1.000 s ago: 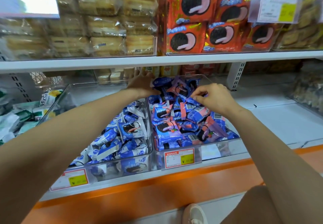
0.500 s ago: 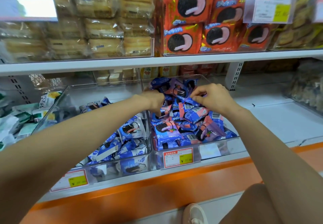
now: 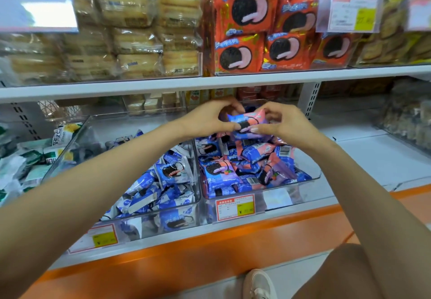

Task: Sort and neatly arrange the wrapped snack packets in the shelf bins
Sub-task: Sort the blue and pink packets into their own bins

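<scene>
Head view: both hands meet in the middle of the frame, above the back of the right-hand clear bin [image 3: 307, 170]. The left hand [image 3: 205, 120] and the right hand [image 3: 283, 121] each pinch one end of a single pink-and-blue packet [image 3: 246, 119], with fingers curled over its top and thumbs pressed against its lower edge. The packet is held roughly level, clear of the pile, with the printed dark biscuit facing the camera.

Below it, the right-hand clear bin holds a loose heap of pink-and-blue packets [image 3: 245, 166] lying at all angles. The bin's front right corner is bare. Just beside it, sharing a wall, the left-hand clear bin [image 3: 121, 126] holds blue-and-white packets [image 3: 163, 182] heaped toward the front, with its back part open.

The upper shelf edge [image 3: 210, 82] runs close above the hands, so headroom there is tight. To the right of the bins lies a bare white shelf surface [image 3: 373, 156]. An orange ledge [image 3: 210, 247] runs along the front, below the price tag [image 3: 235, 206] on the right-hand bin.
</scene>
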Motion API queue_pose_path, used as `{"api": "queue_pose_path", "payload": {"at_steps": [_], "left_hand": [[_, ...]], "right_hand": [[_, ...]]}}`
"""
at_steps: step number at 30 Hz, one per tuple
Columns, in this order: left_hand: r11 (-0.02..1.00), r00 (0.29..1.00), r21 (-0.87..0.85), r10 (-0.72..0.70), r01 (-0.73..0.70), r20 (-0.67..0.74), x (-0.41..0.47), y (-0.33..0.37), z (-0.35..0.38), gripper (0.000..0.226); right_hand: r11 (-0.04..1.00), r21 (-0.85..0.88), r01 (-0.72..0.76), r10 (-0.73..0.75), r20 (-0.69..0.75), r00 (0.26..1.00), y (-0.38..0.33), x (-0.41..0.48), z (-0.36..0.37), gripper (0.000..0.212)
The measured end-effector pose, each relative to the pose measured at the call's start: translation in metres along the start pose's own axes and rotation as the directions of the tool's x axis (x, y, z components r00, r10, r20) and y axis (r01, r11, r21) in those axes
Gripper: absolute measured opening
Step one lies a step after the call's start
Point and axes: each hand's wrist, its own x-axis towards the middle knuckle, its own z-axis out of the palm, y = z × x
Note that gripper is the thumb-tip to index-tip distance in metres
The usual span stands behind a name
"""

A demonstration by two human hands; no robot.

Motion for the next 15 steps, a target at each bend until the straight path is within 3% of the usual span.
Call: {"api": "queue_pose_path", "payload": {"at_steps": [3, 6, 8, 11, 15], "left_hand": [[0.999, 0.999, 0.027, -0.039, 0.039, 0.019, 0.005, -0.009, 0.005, 0.029], [0.958, 0.994, 0.278, -0.086, 0.064, 0.069, 0.009, -0.022, 0.011, 0.023], [0.903, 0.987, 0.429, -0.096, 0.032, 0.127, 0.011, -0.029, 0.017, 0.025], [0.860, 0.972, 0.510, -0.135, 0.018, 0.194, 0.018, -0.034, 0.024, 0.023], [0.722, 0.952, 0.692, -0.231, 0.028, 0.202, 0.029, -0.035, 0.037, 0.030]], "right_hand": [[0.994, -0.075, -0.076, 0.070, -0.083, 0.994, 0.005, -0.010, -0.027, 0.023], [0.986, -0.092, -0.136, 0.124, -0.134, 0.983, 0.014, -0.024, -0.054, 0.025], [0.973, -0.125, -0.194, 0.184, -0.086, 0.979, 0.019, -0.033, -0.065, 0.027], [0.908, -0.332, -0.255, 0.274, 0.010, 0.962, 0.028, -0.041, -0.066, 0.024], [0.842, -0.485, -0.236, 0.268, -0.003, 0.964, 0.032, -0.041, -0.054, 0.028]]}}
